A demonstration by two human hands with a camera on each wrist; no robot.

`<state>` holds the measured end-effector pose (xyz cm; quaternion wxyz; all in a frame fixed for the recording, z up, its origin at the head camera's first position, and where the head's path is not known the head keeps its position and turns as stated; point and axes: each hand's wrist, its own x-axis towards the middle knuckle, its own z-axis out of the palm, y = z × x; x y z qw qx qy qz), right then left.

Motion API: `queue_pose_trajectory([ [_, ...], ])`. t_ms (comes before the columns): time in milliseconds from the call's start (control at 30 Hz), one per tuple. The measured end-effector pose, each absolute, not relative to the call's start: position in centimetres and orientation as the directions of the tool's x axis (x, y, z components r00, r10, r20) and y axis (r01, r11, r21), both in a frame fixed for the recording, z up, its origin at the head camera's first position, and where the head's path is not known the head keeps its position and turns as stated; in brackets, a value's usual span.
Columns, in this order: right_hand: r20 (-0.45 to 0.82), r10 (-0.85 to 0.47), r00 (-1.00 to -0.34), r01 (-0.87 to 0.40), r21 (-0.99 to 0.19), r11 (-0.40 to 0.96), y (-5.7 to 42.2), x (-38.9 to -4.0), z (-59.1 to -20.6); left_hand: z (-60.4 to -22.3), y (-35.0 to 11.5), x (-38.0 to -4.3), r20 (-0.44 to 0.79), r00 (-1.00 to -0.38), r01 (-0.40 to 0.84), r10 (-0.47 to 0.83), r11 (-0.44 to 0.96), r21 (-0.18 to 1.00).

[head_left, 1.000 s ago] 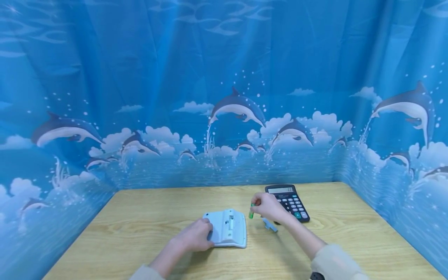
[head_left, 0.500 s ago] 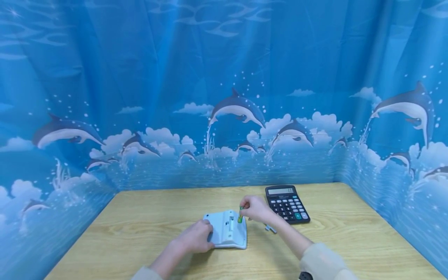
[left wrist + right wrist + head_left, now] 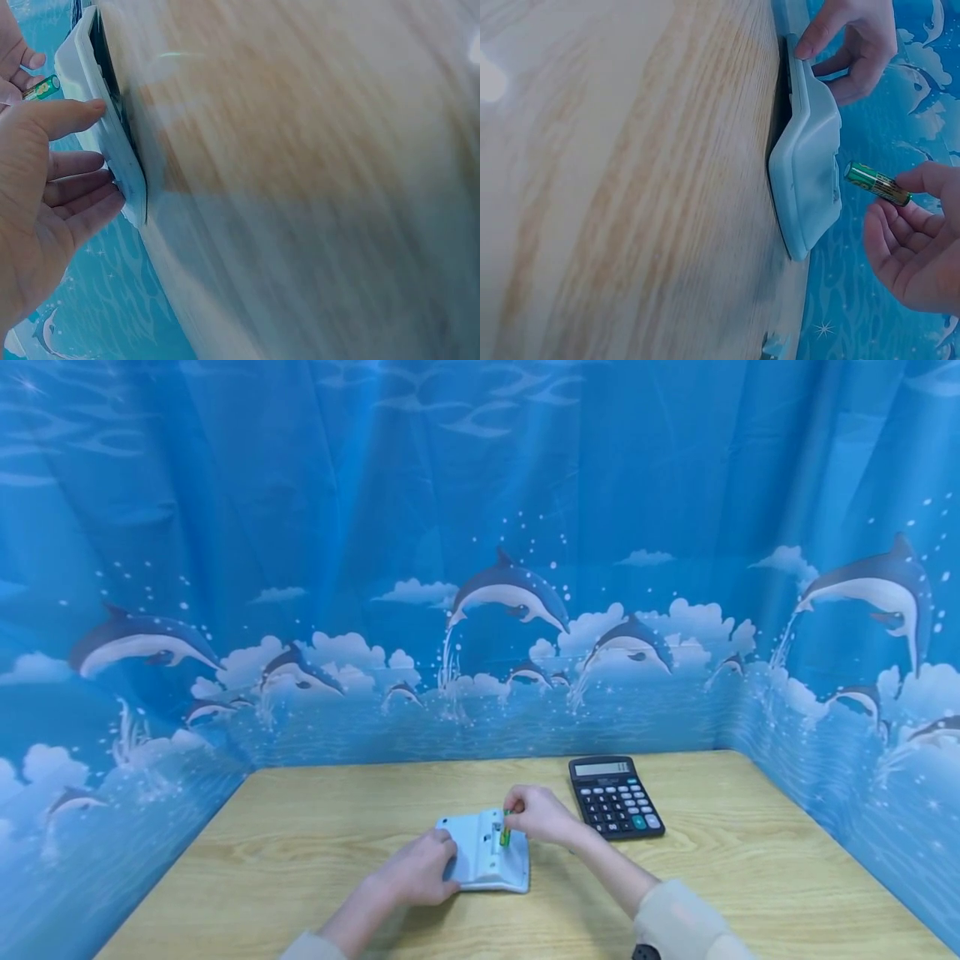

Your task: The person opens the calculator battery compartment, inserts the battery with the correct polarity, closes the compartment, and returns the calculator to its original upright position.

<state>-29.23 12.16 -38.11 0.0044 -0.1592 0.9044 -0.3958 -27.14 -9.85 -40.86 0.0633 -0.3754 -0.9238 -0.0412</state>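
A pale blue device [image 3: 467, 847], likely a calculator, lies back side up on the table with its battery slot [image 3: 496, 839] uncovered. My left hand [image 3: 422, 870] grips its left edge, thumb at the near corner and fingers along the side. A green-and-gold battery [image 3: 877, 184] is pinched at one end between the thumb and fingers of my right hand [image 3: 542, 814]. It is held tilted right above the slot, its lower end pointing at the device in the right wrist view.
A black calculator [image 3: 617, 802] lies face up behind my right forearm. The small blue battery cover [image 3: 775, 346] sits on the wooden table [image 3: 315, 810], mostly hidden by that forearm in the head view. A dolphin-print curtain [image 3: 480, 568] surrounds the table's back and sides.
My right hand has moved left with the battery, from beside the black calculator to over the slot. The left hand and the pale blue device have stayed in place.
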Motion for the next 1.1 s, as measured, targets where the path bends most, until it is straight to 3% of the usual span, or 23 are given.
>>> queue_pose_trajectory([
  [433, 0.124, -0.268, -0.955, -0.265, -0.759, 0.595, 11.2, -29.6, -38.4, -41.1, -10.0, -27.4, 0.133, -0.709, 0.701, 0.692, 0.713, 0.024],
  [1100, 0.077, -0.27, -0.96, -0.242, -0.715, 0.656, 10.9, -30.5, -39.4, -41.0, -9.8, -27.3, 0.106, -0.72, 0.69, 0.686, 0.723, 0.012],
])
